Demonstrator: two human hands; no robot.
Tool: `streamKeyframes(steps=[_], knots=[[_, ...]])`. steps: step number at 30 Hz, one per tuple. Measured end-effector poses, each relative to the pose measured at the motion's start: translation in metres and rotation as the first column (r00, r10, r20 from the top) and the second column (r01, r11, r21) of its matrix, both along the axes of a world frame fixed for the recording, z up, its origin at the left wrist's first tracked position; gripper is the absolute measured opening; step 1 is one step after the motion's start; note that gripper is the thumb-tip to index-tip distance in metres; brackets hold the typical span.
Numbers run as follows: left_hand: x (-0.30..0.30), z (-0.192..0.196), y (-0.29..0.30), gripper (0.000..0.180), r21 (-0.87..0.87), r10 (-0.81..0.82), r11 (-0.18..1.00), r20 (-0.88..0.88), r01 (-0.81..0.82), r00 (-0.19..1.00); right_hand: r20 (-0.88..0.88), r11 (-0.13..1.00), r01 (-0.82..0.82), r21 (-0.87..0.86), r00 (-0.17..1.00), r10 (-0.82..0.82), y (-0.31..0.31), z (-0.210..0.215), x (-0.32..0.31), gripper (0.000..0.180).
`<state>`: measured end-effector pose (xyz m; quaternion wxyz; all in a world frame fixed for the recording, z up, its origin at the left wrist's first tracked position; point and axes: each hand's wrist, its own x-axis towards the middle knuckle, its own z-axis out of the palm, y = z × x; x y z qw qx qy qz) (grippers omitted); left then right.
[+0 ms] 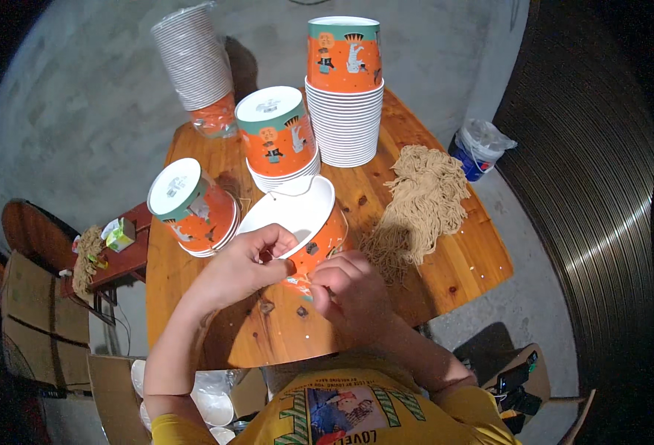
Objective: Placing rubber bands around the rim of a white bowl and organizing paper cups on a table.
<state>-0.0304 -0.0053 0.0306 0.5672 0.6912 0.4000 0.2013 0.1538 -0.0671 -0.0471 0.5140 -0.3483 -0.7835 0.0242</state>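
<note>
An orange paper bucket with a white inside lies tilted in front of me on the wooden table, its mouth turned up and to the left. My left hand is closed at its near rim, fingertips reaching over the edge. Against the bucket's printed outer wall, my right hand is closed in a pinch; what its fingertips hold is too small to make out. A thin tan cord shows along the bucket's right side. Right of the bucket lies a heap of tan cords.
Upside-down bucket stacks stand behind: a short one at left, a middle one, a tall one. A plastic-wrapped stack leans at the far left. A pail and a red bench flank the wooden table.
</note>
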Motion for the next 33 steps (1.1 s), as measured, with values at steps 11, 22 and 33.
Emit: streamKeyframes(steps=[11,22,33], knots=[[0.009,0.006,-0.012,0.025,0.058,-0.002,0.998,-0.029,0.003,1.000,-0.177,0.936,0.114,-0.332,0.967,-0.181,-0.005,0.018,-0.003,0.005],[0.013,0.001,-0.017,0.036,0.118,-0.029,0.992,-0.090,0.040,0.995,-0.161,0.933,0.173,-0.316,0.959,-0.232,-0.005,0.019,-0.002,0.007],[0.020,-0.001,-0.019,0.023,-0.034,-0.106,0.994,0.013,0.106,0.994,-0.103,0.907,0.218,-0.360,0.957,-0.271,-0.010,0.009,0.004,0.010]])
